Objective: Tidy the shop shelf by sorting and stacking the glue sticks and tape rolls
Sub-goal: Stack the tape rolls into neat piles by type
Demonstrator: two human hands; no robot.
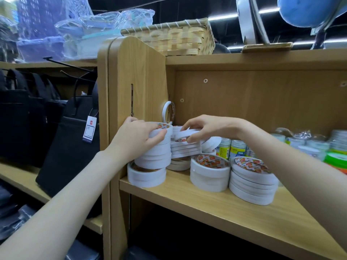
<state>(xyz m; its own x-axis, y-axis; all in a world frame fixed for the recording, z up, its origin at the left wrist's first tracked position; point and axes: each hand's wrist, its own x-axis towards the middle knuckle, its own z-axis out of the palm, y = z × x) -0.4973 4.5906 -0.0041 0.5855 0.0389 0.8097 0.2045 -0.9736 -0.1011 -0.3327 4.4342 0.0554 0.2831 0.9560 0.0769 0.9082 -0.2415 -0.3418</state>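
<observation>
a: what are the hands doing?
b: the left hand (139,136) hugs the tall tape stack (155,147) by the shelf's side wall (131,72). the right hand (204,129) pinches a thin tape roll (185,133), lying flat over the next stack (185,149).
a: any room?
b: little. the glue sticks (237,148) stand behind, to the right, and the shelf (206,199) edge is near.

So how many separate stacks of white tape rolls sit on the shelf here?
4: left stack gripped by the left hand, back stack under the right hand, two front stacks. Others may be hidden.
</observation>
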